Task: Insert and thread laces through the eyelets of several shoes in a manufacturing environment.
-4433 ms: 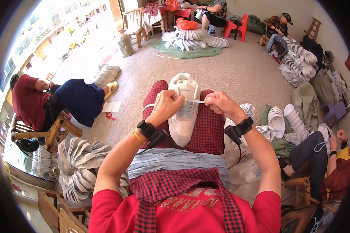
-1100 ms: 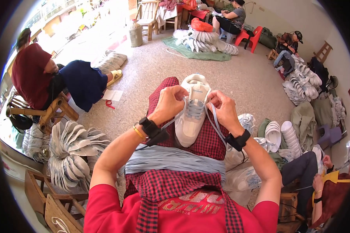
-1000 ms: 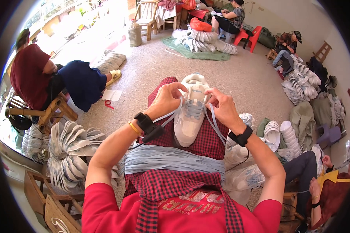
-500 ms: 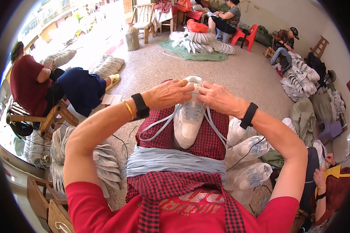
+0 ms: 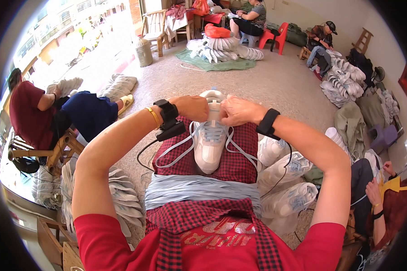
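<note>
A white sneaker with light blue trim lies on my lap, its toe toward me. Its light blue lace crosses the lower eyelets and loops out on both sides. My left hand is closed at the left upper eyelet edge, back of the hand up, hiding its fingertips. Opposite it, my right hand pinches at the right upper eyelet edge. Both lace loops run up to my fingers. Between the hands the tongue shows. A thick bundle of light blue laces lies across my waist.
White sneakers stand close by my right side. Stacked shoe parts stand at my left. A co-worker in dark red sits at the left, another person at the lower right. More shoe piles lie farther off.
My left hand has turned over into a closed shape, with its wrist device now showing. My right hand stays at the right eyelet edge. The view has shifted slightly.
</note>
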`<state>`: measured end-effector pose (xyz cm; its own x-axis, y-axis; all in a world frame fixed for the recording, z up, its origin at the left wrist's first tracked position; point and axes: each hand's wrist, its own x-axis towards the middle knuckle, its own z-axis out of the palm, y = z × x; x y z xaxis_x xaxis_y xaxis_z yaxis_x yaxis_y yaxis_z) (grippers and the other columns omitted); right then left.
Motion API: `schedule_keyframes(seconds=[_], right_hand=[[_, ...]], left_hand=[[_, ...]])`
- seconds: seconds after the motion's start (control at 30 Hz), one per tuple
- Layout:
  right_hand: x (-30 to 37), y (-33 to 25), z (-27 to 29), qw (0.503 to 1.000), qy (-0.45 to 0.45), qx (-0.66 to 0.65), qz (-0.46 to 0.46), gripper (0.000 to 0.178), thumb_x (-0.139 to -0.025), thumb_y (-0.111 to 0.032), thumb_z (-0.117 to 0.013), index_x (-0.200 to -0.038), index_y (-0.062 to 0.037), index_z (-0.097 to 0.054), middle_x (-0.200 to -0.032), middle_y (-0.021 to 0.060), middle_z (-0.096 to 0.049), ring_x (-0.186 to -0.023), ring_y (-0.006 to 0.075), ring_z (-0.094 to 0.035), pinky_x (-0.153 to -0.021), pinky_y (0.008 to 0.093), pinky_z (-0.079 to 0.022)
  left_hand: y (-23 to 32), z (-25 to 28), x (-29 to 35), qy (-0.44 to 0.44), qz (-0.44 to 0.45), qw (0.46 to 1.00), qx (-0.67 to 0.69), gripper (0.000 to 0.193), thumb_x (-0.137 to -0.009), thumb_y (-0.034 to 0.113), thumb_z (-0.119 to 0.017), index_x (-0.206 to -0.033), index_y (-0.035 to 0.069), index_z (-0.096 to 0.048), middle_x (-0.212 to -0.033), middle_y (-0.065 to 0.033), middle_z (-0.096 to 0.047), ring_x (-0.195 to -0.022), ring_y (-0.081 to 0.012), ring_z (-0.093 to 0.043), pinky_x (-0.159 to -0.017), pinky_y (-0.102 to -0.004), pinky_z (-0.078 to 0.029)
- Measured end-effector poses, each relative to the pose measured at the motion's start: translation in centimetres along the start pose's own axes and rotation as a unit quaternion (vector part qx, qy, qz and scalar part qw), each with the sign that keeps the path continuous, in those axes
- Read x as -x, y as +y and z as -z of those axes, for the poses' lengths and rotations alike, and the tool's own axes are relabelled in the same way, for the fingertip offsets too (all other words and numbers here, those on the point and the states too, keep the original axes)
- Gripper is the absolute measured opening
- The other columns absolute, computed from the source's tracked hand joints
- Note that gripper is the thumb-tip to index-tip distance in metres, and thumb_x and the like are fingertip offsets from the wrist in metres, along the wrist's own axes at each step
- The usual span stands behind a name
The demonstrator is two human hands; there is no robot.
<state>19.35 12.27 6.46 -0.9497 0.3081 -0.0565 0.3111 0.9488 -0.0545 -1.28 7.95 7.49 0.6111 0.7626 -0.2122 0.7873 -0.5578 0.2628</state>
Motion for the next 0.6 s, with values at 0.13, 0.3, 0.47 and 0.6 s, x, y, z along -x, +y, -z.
schedule_keyframes(seconds=[0.13, 0.3, 0.47, 0.6], right_hand=[[0.7, -0.4, -1.0, 0.99, 0.096, -0.081, -0.064, 0.023, -0.079, -0.017, -0.06, -0.077, 0.004, -0.067, -0.074, 0.0188, -0.067, -0.071, 0.0268, -0.066, -0.072, 0.0359, -0.052], [0.6, 1.3, -2.0, 0.872, 0.267, -0.393, -0.114, 0.032, -0.093, -0.025, -0.058, -0.079, 0.002, -0.067, -0.066, 0.006, -0.063, -0.064, 0.0123, -0.055, -0.061, 0.0348, -0.046], [-0.3, 1.3, 5.5, 0.742, 0.415, -0.512, -0.124, 0.026, -0.095, -0.026, -0.059, -0.09, -0.0022, -0.069, -0.067, -0.0016, -0.055, -0.061, 0.0062, -0.05, -0.057, 0.0234, -0.042], [0.1, 1.1, 15.2, 0.751, 0.461, -0.472, 0.029, 0.023, -0.098, -0.031, -0.061, -0.096, -0.0084, -0.064, -0.075, -0.0049, -0.053, -0.065, 0.0025, -0.047, -0.057, 0.0212, -0.039]], left_hand=[[-0.3, -1.3, 0.0, 0.057, 0.046, 0.997, 0.016, 0.021, -0.074, 0.02, -0.063, -0.081, 0.003, -0.073, -0.072, -0.0135, -0.068, -0.067, -0.0268, -0.067, -0.066, -0.0392, -0.054], [-1.1, -1.7, 0.1, 0.107, 0.034, 0.991, 0.074, 0.019, -0.078, 0.02, -0.068, -0.083, 0.003, -0.073, -0.079, -0.0083, -0.071, -0.067, -0.0238, -0.066, -0.066, -0.0381, -0.054], [4.3, 6.8, 2.2, 0.318, -0.013, 0.869, 0.378, 0.026, -0.101, 0.036, -0.056, -0.104, 0.012, -0.064, -0.081, 0.0028, -0.064, -0.06, -0.0006, -0.053, -0.049, -0.0165, -0.037], [6.2, 13.9, 2.6, 0.449, -0.104, 0.831, 0.311, 0.021, -0.101, 0.029, -0.054, -0.107, 0.011, -0.062, -0.075, 0.0049, -0.058, -0.056, -0.0017, -0.048, -0.047, -0.0186, -0.035]])
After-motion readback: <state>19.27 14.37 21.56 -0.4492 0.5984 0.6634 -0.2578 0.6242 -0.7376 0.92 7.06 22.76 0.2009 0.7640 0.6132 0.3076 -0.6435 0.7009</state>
